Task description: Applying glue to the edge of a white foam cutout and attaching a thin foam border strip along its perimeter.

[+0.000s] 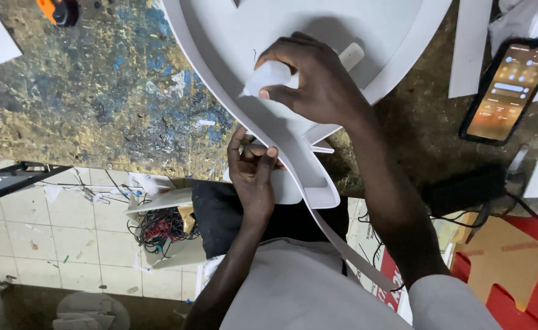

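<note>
Head view, right hand: the right hand (pixel 321 82) is closed around a small white glue bottle (pixel 269 76), its nozzle touching the inner side of the white edge strip (pixel 244 119).
Head view, left hand: the left hand (pixel 254 171) pinches this strip against the white cut-out panel (pixel 342 24), thumb and fingers closed on it.
Place: the panel lies on the paint-stained workbench (pixel 98 91); the loose end of the strip hangs down over the person's lap.
Nearby: a lit phone (pixel 507 88) lies well apart.
Advice: I judge a thin bead exactly in the seam is best, with the pinch just beside the nozzle.

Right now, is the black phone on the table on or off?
On. The black phone lies face up on the paint-stained table, and its screen glows orange-brown with lit buttons.
</note>
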